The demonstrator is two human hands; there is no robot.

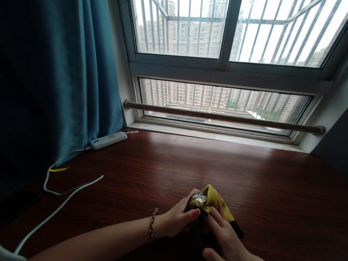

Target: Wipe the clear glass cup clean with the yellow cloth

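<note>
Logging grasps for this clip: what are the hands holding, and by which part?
Both hands, left hand and right hand, grip a small yellow-and-black cloth item at its near, dark end.

Small black-and-yellow cloth item (212,201), bunched up on the dark wooden desk (282,194)

Glossy wooden desk (251,181); yellow, seemingly cloth rag (216,200)
</note>
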